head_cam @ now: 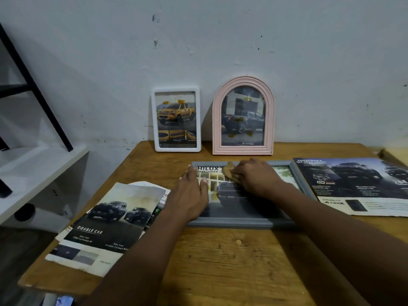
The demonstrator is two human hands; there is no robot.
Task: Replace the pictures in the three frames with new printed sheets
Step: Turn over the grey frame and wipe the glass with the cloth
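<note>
**Head view, sole view.**

1. Wooden table (220, 261), set against a marked pale wall (220, 40).
2. White frame (176, 149), rectangular, upright at the table's back edge and leaning on the wall. It holds a yellow pickup print and is likely parked there as finished or waiting.
3. Pink frame (242, 150), arched, just beside the white one and leaning the same way. It holds a dark pickup print with a Toyota mark.
4. Grey frame (231, 224), lying flat at mid-table, face up, the item in hand. A Hilux sheet (231, 202) shows inside it. Flat placement gives both hands a firm surface to work on.
5. Left hand (192, 195), fingers straight and spread, palm down on the frame's left side. It holds nothing and appears to be pressing the frame so it cannot slide.
6. Right hand (254, 177), over the frame's upper middle, fingers curled round a small tan piece (228, 172). This may be a cloth or a tab; the view is too soft to say which.
7. Double Cab sheets (106, 224), a loose stack at the left, overhanging the table edge and near the left forearm.
8. Powertrain sheet (353, 186), flat at the right, just beside the grey frame.
9. White shelf (33, 168), off-table at the left.
</note>
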